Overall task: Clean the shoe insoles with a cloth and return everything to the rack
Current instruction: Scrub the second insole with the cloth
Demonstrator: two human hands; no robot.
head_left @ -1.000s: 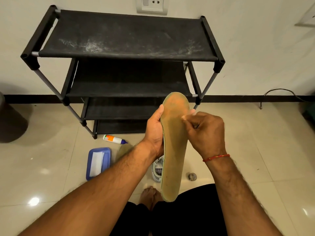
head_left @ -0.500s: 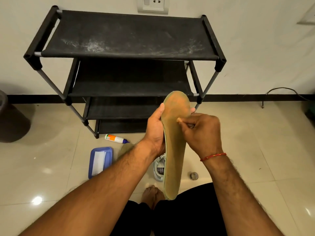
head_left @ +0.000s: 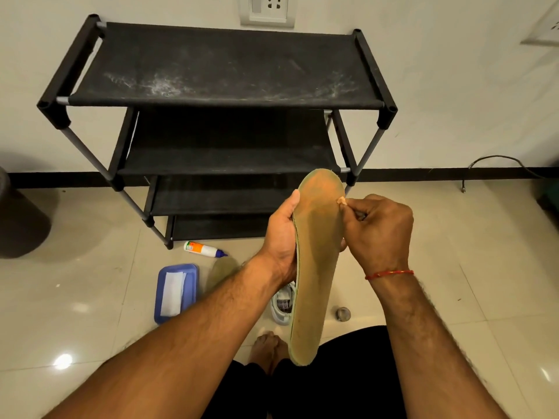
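Left hand grips one insole | right hand pinching edge

I see a white wall at the far side with a socket plate high up and a black skirting strip along its foot. The floor is glossy cream tile; a lamp glare shines near left. A dark cable trails far right.
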